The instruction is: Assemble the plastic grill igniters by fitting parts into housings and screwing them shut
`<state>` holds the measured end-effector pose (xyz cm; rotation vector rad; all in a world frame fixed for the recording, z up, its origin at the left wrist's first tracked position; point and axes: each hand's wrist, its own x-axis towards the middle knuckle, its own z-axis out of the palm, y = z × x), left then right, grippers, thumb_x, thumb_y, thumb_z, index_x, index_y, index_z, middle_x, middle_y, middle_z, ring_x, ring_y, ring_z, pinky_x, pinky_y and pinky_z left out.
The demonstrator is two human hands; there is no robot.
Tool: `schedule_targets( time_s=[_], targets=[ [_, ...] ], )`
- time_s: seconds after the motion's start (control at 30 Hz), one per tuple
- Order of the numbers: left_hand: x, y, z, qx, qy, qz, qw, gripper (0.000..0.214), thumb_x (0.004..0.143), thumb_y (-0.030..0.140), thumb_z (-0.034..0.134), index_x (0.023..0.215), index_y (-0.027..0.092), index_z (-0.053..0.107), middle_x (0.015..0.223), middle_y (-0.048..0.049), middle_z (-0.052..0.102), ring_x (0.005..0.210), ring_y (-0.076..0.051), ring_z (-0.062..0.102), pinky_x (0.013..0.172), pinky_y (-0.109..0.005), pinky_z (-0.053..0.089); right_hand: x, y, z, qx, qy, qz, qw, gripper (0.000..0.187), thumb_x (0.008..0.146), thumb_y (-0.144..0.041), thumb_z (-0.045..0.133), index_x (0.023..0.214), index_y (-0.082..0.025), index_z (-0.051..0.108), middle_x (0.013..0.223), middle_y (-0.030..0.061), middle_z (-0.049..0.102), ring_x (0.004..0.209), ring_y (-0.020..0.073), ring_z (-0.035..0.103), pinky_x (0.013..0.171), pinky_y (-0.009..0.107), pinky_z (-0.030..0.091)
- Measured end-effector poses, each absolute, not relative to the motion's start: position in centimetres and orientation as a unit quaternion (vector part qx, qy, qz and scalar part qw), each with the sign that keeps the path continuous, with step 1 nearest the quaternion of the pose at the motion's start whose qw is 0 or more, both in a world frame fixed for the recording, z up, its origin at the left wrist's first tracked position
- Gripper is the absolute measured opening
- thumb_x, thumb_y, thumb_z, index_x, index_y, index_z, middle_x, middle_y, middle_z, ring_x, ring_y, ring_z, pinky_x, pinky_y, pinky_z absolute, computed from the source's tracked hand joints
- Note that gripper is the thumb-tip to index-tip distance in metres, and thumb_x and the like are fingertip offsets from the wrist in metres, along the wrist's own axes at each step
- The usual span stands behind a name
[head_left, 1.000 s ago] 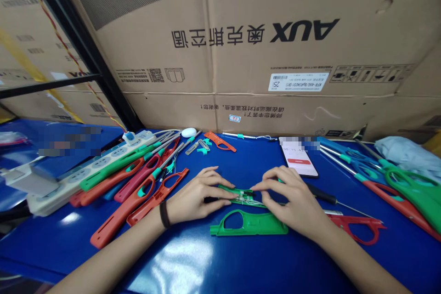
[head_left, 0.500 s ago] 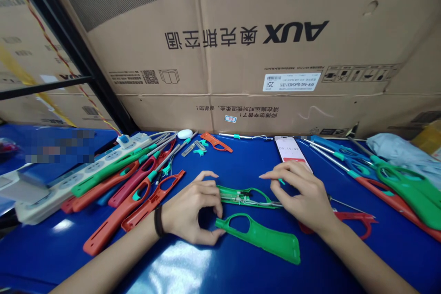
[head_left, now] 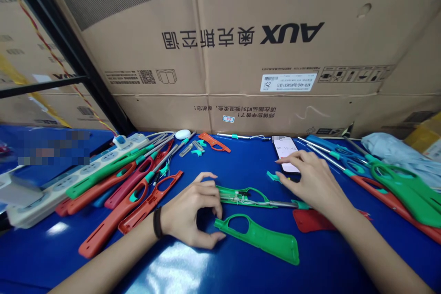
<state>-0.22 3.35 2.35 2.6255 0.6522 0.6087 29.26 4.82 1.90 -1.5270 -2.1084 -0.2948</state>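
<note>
My left hand (head_left: 193, 211) rests curled on the blue table, thumb and fingertips touching the end of a loose green lighter shell half (head_left: 265, 239). Just behind it lies the other green half (head_left: 246, 196) with wires and a metal tube inside. My right hand (head_left: 312, 181) hovers with fingers spread over a small teal plastic part (head_left: 273, 176) and the lower edge of a phone (head_left: 285, 151). It holds nothing. A red shell half (head_left: 310, 220) lies under my right wrist.
Several red, orange and green long lighters (head_left: 120, 183) lie heaped at the left beside a white power strip (head_left: 62, 179). More green, blue and red lighters (head_left: 396, 183) lie at the right. A big cardboard box (head_left: 241, 46) walls the table's back.
My right hand has left the open green half and moved back and right toward the teal part and the phone. The loose green shell swung out at an angle under my left hand.
</note>
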Motion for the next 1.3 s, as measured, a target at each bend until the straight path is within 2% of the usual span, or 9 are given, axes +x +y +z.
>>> schedule_targets(
  time_s=[0.1,0.2,0.33,0.53,0.8,0.93,1.0,1.13,1.3],
  targets=[
    [-0.3,3.3,2.5,0.929,0.224,0.233,0.183,0.016,0.066,0.033,0.066,0.074,0.019,0.063,0.07,0.0,0.062,0.068,-0.015,0.056,0.105,-0.044,0.025,30.4,5.2,1.1,-0.572,-0.794,-0.084,0.186,0.024,0.073,-0.038,0.067,0.093,-0.025,0.07,0.097,0.0088,0.065,0.09,0.0298,0.059,0.07,0.041,0.044],
    [-0.2,3.4,2.4,0.921,0.24,0.262,0.159,0.011,0.075,0.03,0.06,0.074,0.019,0.062,0.069,0.0005,0.063,0.068,-0.014,0.057,0.104,-0.042,0.028,30.3,5.0,0.8,-0.566,-0.804,-0.043,0.177,0.018,0.074,-0.036,0.068,0.088,-0.025,0.071,0.097,0.0078,0.066,0.091,0.0281,0.061,0.073,0.04,0.045],
    [-0.1,3.8,1.7,0.907,0.284,0.285,0.127,0.016,0.088,0.026,0.052,0.078,0.019,0.062,0.073,0.0002,0.064,0.072,-0.013,0.058,0.102,-0.039,0.031,28.8,4.6,1.3,-0.551,-0.808,0.002,0.206,0.02,0.071,-0.041,0.071,0.079,-0.023,0.067,0.087,0.0049,0.067,0.081,0.0246,0.063,0.072,0.039,0.047],
    [0.1,4.0,1.2,0.891,0.297,0.322,0.123,0.011,0.088,0.022,0.056,0.091,0.02,0.067,0.084,-0.0009,0.068,0.079,-0.013,0.06,0.102,-0.04,0.032,26.4,3.5,1.9,-0.512,-0.802,0.07,0.299,0.019,0.073,-0.039,0.072,0.081,-0.025,0.063,0.072,-0.002,0.065,0.066,0.0168,0.059,0.061,0.03,0.046],
    [3.3,3.6,2.4,0.795,0.368,0.359,0.321,0.018,0.085,0.032,0.062,0.094,0.021,0.073,0.091,-0.0014,0.074,0.088,-0.02,0.066,0.1,-0.041,0.039,25.0,2.0,2.5,-0.364,-0.823,0.013,0.436,0.019,0.076,-0.034,0.071,0.088,-0.021,0.064,0.069,-0.0008,0.065,0.061,0.0141,0.056,0.062,0.03,0.043],
    [5.5,3.0,2.7,0.723,0.366,0.375,0.45,0.024,0.084,0.035,0.061,0.093,0.016,0.074,0.089,-0.0037,0.074,0.081,-0.02,0.068,0.074,-0.028,0.053,24.8,1.8,2.6,-0.346,-0.822,-0.009,0.453,0.019,0.076,-0.035,0.072,0.08,-0.02,0.062,0.066,0.0006,0.064,0.059,0.0149,0.056,0.059,0.03,0.042],
    [6.0,3.0,2.5,0.69,0.365,0.386,0.491,0.026,0.084,0.036,0.062,0.096,0.015,0.073,0.089,-0.0041,0.074,0.082,-0.02,0.068,0.071,-0.025,0.054,24.6,1.8,2.5,-0.361,-0.818,-0.001,0.448,0.02,0.077,-0.036,0.07,0.076,-0.02,0.059,0.064,0.0005,0.062,0.059,0.0149,0.054,0.058,0.03,0.041],
    [5.8,3.3,2.1,0.667,0.36,0.393,0.52,0.029,0.086,0.034,0.061,0.106,0.015,0.07,0.093,-0.0046,0.074,0.087,-0.02,0.068,0.078,-0.026,0.053,24.5,1.9,2.5,-0.362,-0.834,0.038,0.414,0.024,0.076,-0.039,0.071,0.086,-0.02,0.059,0.076,0.0022,0.066,0.07,0.0171,0.059,0.064,0.03,0.045],
    [5.0,3.6,2.1,0.686,0.379,0.392,0.482,0.026,0.086,0.033,0.06,0.105,0.018,0.071,0.095,-0.0037,0.074,0.085,-0.019,0.068,0.079,-0.025,0.051,24.6,2.0,2.3,-0.373,-0.829,0.066,0.411,0.031,0.079,-0.029,0.069,0.106,-0.021,0.057,0.096,0.005,0.065,0.089,0.0188,0.061,0.078,0.031,0.049]
  ],
)
